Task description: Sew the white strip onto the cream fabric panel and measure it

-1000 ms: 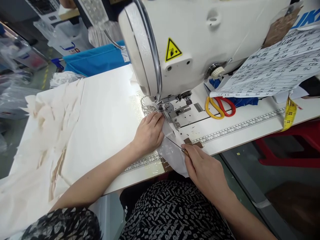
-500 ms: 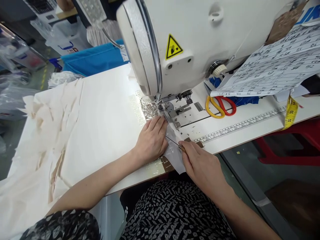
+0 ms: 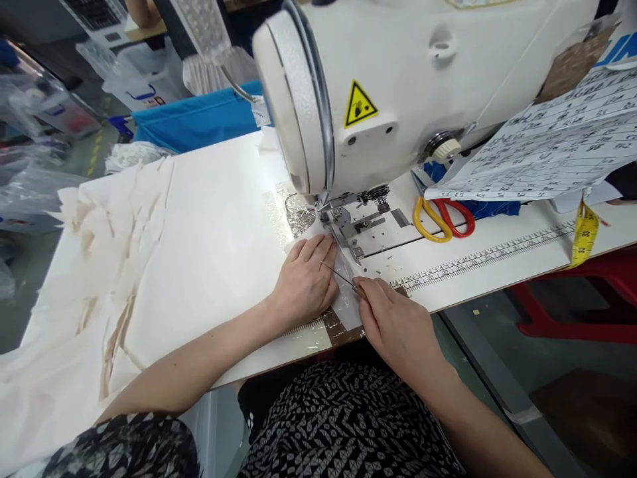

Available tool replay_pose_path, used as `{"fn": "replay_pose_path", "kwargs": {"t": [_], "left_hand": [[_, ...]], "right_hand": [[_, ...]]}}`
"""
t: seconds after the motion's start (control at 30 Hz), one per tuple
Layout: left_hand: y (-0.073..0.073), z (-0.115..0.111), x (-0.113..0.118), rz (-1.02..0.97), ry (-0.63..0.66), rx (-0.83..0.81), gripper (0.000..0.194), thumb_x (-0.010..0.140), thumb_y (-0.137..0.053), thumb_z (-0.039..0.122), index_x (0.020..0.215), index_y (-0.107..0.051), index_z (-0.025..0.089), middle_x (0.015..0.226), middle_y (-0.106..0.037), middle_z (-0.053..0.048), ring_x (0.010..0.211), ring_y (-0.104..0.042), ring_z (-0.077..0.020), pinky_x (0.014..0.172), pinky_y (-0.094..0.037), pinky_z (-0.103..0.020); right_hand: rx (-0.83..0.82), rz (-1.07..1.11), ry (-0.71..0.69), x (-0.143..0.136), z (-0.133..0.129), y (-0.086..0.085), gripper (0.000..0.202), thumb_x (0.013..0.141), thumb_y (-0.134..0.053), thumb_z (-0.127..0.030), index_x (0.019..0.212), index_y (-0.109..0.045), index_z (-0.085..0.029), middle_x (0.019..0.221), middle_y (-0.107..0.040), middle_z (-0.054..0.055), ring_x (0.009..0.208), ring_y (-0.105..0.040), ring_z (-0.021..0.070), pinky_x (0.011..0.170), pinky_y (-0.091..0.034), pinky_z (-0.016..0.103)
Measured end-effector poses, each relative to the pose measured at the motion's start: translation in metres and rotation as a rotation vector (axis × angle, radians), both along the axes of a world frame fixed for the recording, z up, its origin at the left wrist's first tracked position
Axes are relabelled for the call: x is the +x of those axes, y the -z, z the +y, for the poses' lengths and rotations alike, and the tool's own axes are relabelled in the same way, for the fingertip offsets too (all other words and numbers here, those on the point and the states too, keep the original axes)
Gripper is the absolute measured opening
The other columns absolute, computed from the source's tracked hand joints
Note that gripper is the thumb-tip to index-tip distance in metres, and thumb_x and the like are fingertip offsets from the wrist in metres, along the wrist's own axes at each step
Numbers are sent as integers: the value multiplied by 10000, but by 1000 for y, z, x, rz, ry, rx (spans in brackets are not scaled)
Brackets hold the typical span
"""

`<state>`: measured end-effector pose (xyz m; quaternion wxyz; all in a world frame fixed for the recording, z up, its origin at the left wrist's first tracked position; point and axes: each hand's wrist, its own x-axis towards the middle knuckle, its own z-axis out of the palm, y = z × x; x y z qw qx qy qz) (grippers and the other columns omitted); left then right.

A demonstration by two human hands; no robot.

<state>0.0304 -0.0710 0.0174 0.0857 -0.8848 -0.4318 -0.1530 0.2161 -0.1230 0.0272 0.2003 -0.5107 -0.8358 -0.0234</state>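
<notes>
My left hand (image 3: 307,275), fingers together, presses a strip of thin white fabric (image 3: 347,309) against the table beside the needle area of a sewing machine (image 3: 318,119). In my right hand (image 3: 393,312) is an awl (image 3: 340,273), its thin metal shaft slanting over the fabric toward my left fingers. The awl's handle is mostly hidden in the closed fingers. The fabric runs under the presser foot (image 3: 326,216), and some of it shows just beyond my left fingertips.
Scissors (image 3: 432,229) with yellow and red handles lie right of the needle plate, near a hanging written sheet (image 3: 542,139) and a yellow tape measure (image 3: 583,236). Cream fabric pieces (image 3: 107,265) cover the table's left end. Behind stands a blue cloth bin (image 3: 199,119).
The white fabric has slid forward under the presser foot, and its near end now hangs less far toward me. Both hands keep nearly the same pose. The view has shifted slightly.
</notes>
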Motion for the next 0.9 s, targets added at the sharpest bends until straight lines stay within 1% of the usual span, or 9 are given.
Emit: {"fn": "replay_pose_path", "kwargs": {"t": [0.2, 0.33, 0.47, 0.57, 0.67, 0.73, 0.83, 0.9], "left_hand": [[1, 7, -2, -20, -24, -49, 471, 930, -403, 234, 1326, -543, 21, 1386, -554, -209, 1308, -490, -326, 1081, -413, -472], [0, 11, -3, -26, -83, -52, 448, 924, -412, 232, 1316, -544, 62, 1367, -552, -194, 1306, -465, -334, 1069, -412, -474], [-1, 15, -4, -24, -107, -33, 436, 932, -409, 230, 1297, -548, 37, 1307, -567, -212, 1253, -479, -342, 1009, -440, -482], [-1, 19, -6, -9, -120, -28, 421, 943, -401, 216, 1294, -553, 40, 1310, -574, -203, 1254, -480, -317, 1021, -432, -464], [-2, 23, -7, 32, -139, -41, 411, 951, -409, 203, 1295, -566, 40, 1329, -579, -180, 1270, -474, -301, 1069, -395, -443], [-3, 25, -7, 60, -146, -59, 411, 962, -393, 183, 1305, -565, 36, 1355, -572, -168, 1294, -459, -297, 1094, -368, -434], [-4, 24, -5, 69, -166, -81, 416, 976, -344, 140, 1311, -560, 21, 1374, -563, -162, 1312, -447, -288, 1104, -352, -423], [-2, 22, -4, 56, -165, -83, 421, 980, -339, 147, 1318, -554, 16, 1375, -563, -159, 1311, -450, -285, 1107, -347, -421]], "right_hand": [[23, -23, -18, -5, 7, 0, 207, 952, -430, -85, 1057, -604, -122, 841, -694, 42, 597, -646, 153, 470, -406, 246], [36, -46, -13, -9, 13, 1, 205, 948, -429, -85, 1041, -608, -120, 843, -703, 43, 598, -656, 161, 474, -405, 258], [55, -41, -3, -14, 19, 3, 236, 952, -396, -101, 1033, -617, -118, 877, -725, 58, 579, -652, 158, 456, -391, 256], [61, -8, -1, -15, 23, 3, 260, 952, -375, -123, 1021, -626, -128, 914, -744, 75, 581, -660, 161, 445, -384, 246], [4, 72, -23, -13, 24, 1, 264, 957, -380, -170, 1044, -626, -135, 916, -752, 87, 618, -683, 187, 463, -412, 244], [-83, 171, -51, -10, 22, -1, 253, 964, -396, -206, 1059, -620, -136, 881, -750, 82, 628, -689, 198, 486, -440, 246], [-189, 291, -59, -6, 18, -2, 244, 970, -422, -239, 1080, -614, -136, 795, -735, 58, 562, -663, 189, 492, -446, 248], [-197, 303, -43, -3, 15, 0, 243, 967, -429, -246, 1078, -616, -138, 762, -723, 49, 540, -651, 192, 484, -437, 254]]}}
